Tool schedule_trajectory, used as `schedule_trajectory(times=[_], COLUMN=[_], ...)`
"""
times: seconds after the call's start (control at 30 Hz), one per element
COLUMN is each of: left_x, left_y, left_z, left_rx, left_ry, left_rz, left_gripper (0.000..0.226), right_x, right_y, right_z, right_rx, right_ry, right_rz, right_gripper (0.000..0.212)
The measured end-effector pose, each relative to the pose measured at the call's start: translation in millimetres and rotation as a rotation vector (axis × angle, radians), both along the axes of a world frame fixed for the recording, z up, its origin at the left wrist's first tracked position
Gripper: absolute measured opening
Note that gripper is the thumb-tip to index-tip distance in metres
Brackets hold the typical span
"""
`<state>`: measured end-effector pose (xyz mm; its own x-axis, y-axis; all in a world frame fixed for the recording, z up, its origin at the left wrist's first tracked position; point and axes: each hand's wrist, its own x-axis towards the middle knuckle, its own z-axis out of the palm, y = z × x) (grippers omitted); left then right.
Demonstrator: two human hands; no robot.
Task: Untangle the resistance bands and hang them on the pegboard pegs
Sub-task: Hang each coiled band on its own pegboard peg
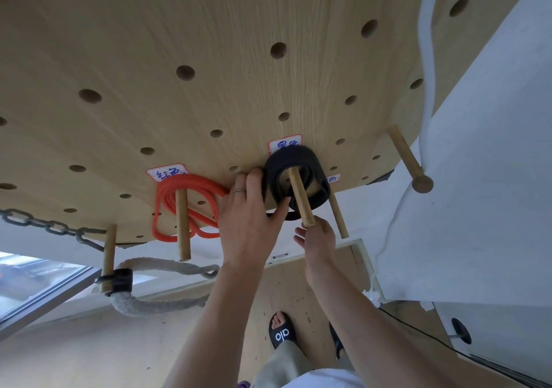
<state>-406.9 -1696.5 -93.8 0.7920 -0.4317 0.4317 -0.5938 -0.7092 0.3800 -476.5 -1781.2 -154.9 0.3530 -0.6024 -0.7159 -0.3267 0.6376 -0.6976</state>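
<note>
Wooden pegboard point(209, 29) overhead, drilled with round holes, several wooden pegs jutting from its lower rows. Black resistance band point(294, 160) looped in flat coils round the centre peg point(300, 199), snug against the board just under a red-bordered label point(284, 144). Orange resistance band point(191, 189) hung in several loops on the peg point(181, 223) to the left, under its own handwritten label point(168, 172), coils drooping past the board's lower edge.

Left hand point(248, 223) raised with fingers spread against the black band's left side, thumb curled under its lower edge, a ring on one finger; gripping the band between thumb and fingers. Right hand point(318, 238) just below the tip of the centre peg, fingers loosely curled, nothing visibly held.

Further left, a dark chain point(44, 225) running to a peg point(109, 253), with a thick pale rope point(161, 304) and black wrap hanging from that same peg. Two more bare pegs to the right, one long one point(406, 157) near the board's right edge. White cord point(425, 59) trailing down the right side. Below, wooden floor point(89, 352) and a foot in a black slide sandal point(280, 332).
</note>
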Motion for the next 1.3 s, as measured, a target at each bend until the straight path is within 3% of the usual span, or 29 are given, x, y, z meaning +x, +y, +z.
schedule_trajectory(times=[0.07,0.2,0.37,0.53,0.8,1.0,1.3], left_x=[1,5,4,6,15,14,17], left_y=[3,0,-1,5,1,3,-5], left_z=[2,7,11,27,48,52,61], left_rx=[-0.027,-0.020,0.001,-0.061,-0.028,-0.016,-0.007], left_ry=[-0.034,-0.052,-0.045,-0.006,-0.186,-0.212,-0.219], left_rz=[-0.016,-0.007,-0.013,-0.052,-0.233,-0.285,-0.398], left_gripper=[0.051,0.041,0.039,0.036,0.025,0.033,0.022], right_x=[2,5,2,-2,-1,-7,-10], right_y=[0,-5,-12,-12,-21,-22,-20], right_z=[0,13,19,26,44,48,55], right_rx=[0.028,0.285,0.459,0.531,0.567,0.368,-0.396], right_ry=[-0.042,-0.239,-0.429,-0.409,-0.457,-0.227,-0.170], right_rz=[-0.078,-0.207,-0.296,-0.327,-0.312,-0.174,-0.001], right_gripper=[0.032,0.022,0.021,0.032,0.029,0.013,0.026])
